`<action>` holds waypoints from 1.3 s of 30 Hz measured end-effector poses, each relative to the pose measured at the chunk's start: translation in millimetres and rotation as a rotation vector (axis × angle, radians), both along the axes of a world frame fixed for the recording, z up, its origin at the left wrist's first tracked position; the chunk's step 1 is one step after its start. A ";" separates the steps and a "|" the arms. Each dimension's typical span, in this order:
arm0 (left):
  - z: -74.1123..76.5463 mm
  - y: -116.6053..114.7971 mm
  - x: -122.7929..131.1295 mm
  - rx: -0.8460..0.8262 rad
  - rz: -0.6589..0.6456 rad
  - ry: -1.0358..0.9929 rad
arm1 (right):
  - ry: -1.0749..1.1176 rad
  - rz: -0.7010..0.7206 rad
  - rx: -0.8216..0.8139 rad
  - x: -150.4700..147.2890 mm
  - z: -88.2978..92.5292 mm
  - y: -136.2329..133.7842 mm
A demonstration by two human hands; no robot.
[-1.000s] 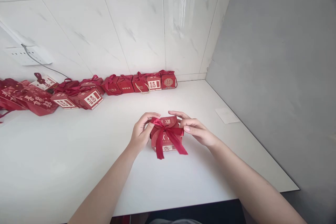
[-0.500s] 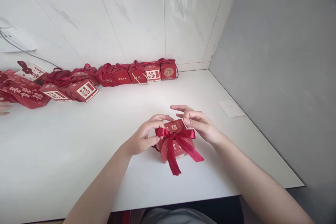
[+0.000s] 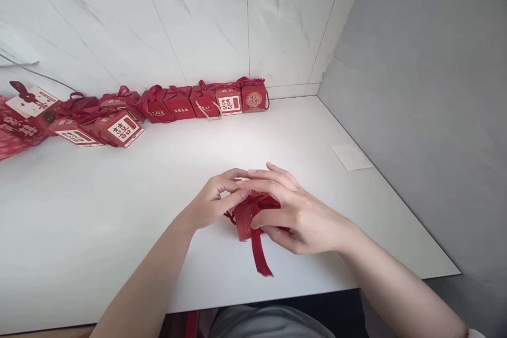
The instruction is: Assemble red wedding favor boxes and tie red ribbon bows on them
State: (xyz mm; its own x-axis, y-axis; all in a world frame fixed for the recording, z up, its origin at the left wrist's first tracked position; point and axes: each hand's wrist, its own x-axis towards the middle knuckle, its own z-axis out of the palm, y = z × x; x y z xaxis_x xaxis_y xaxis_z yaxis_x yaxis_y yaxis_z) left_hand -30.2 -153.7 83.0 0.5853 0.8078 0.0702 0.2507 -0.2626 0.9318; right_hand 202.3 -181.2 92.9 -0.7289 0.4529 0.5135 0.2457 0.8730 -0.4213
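A small red gift box (image 3: 244,222) with a red ribbon bow (image 3: 261,259) lies on the table in front of me. At its left side, my left hand (image 3: 216,198) has thumb and fingers closed around the bow's left loop. My right hand (image 3: 289,211) reaches over the box and hides much of its top and the bow. Its index finger and thumb are closed at a ribbon tail, which hangs down below them toward me. The other right fingers stretch out to my left fingertips. A dark red cord handle shows at the box's left edge.
Several red gift boxes with ribbons (image 3: 178,103) line the back wall. More boxes (image 3: 122,129) cluster at the left beside a red printed bag (image 3: 19,129). A white paper square (image 3: 351,157) lies near the right edge by the grey partition (image 3: 420,90).
My right hand has moved left and down from the box's far right corner, over the bow onto the ribbon. My left hand stays at the left loop. The hand at the far left has left view.
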 end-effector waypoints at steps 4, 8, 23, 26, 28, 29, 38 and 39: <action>6.2 -3.5 1.7 0.044 0.026 0.082 | -0.005 0.039 -0.096 10.0 1.9 4.7; 8.5 -6.9 3.8 0.026 0.048 0.160 | -0.056 0.099 -0.181 19.0 5.3 10.5; 16.4 -12.1 7.6 -0.131 0.026 0.213 | 0.058 0.010 -0.628 36.0 7.7 22.3; 18.7 -10.7 4.3 -0.219 -0.024 0.198 | -0.012 -0.010 -0.681 34.0 7.0 22.6; 19.1 -9.8 2.9 -0.248 -0.035 0.186 | -0.042 0.032 -0.706 32.1 6.9 23.1; 19.2 -9.4 2.4 -0.254 -0.042 0.180 | -0.041 0.053 -0.717 31.5 6.8 23.5; 15.0 -2.9 -2.7 -0.195 -0.095 0.093 | 0.190 0.122 -0.882 32.7 2.9 27.6; 12.5 -3.4 -1.3 -0.185 -0.055 0.066 | 0.214 0.134 -0.921 31.1 1.9 27.5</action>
